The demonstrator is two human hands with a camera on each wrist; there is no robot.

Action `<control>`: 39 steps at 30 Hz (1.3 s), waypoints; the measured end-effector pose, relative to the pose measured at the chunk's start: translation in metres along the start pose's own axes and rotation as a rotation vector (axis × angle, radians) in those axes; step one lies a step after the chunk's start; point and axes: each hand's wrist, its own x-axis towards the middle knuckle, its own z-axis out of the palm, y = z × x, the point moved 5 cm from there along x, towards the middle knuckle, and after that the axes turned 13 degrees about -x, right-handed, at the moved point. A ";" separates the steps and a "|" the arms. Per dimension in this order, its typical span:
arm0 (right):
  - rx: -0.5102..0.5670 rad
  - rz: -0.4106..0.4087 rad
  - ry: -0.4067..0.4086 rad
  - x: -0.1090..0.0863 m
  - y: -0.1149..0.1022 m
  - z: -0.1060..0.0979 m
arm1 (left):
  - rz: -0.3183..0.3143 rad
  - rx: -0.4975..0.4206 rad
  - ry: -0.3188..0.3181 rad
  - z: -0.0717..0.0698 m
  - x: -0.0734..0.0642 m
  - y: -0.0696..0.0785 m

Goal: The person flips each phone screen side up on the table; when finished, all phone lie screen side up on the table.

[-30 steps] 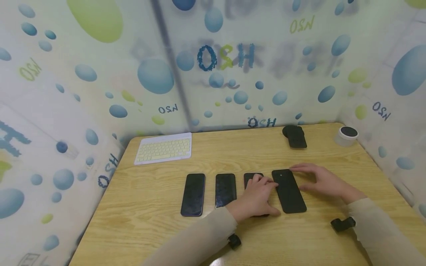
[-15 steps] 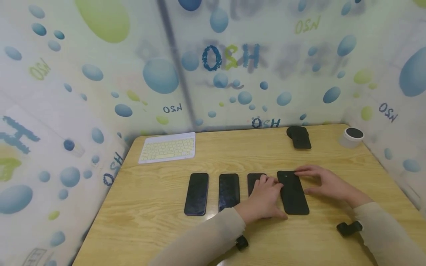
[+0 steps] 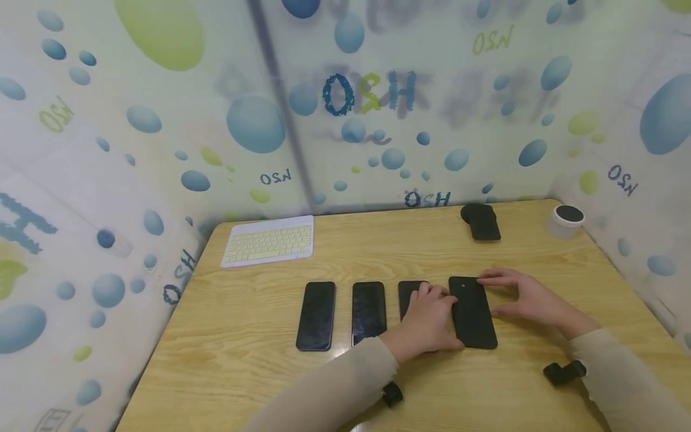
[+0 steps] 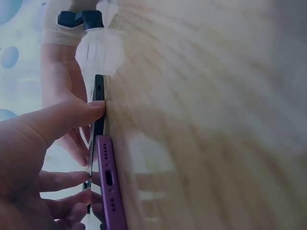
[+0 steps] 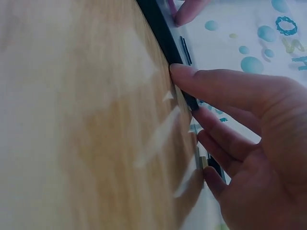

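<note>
In the head view, a black phone (image 3: 472,315) lies back up on the table between my hands, the rightmost in a row of phones. My left hand (image 3: 429,315) reaches over a purple-edged phone (image 4: 109,184), partly covering it, with thumb and fingers at the black phone's left edge. My right hand (image 3: 526,303) has its fingertips along the right edge, the index finger at the upper corner. In the right wrist view, the thumb touches the black phone's side. Two dark phones lie screen up farther left, one in the middle (image 3: 369,309) and one outermost (image 3: 316,316).
A white keyboard (image 3: 268,241) sits at the back left of the wooden table (image 3: 227,336). Toward the back right are a flat black item with a rounded end (image 3: 482,222) and a white tub with a dark top (image 3: 565,221). Patterned walls rise directly behind and beside the table.
The black phone has turned slightly and now lies straighter, its top end shifted right. My left hand has moved a little right along with it. The right hand stays at its right edge.
</note>
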 end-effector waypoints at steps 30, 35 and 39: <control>0.074 0.060 0.167 -0.007 -0.020 -0.014 | 0.042 -0.104 -0.012 0.001 -0.002 0.000; 0.081 0.030 0.185 -0.006 -0.030 -0.017 | 0.071 -0.192 -0.001 0.000 -0.005 0.002; 0.069 0.026 0.188 -0.006 -0.034 -0.017 | 0.099 -0.286 0.020 -0.004 -0.007 0.003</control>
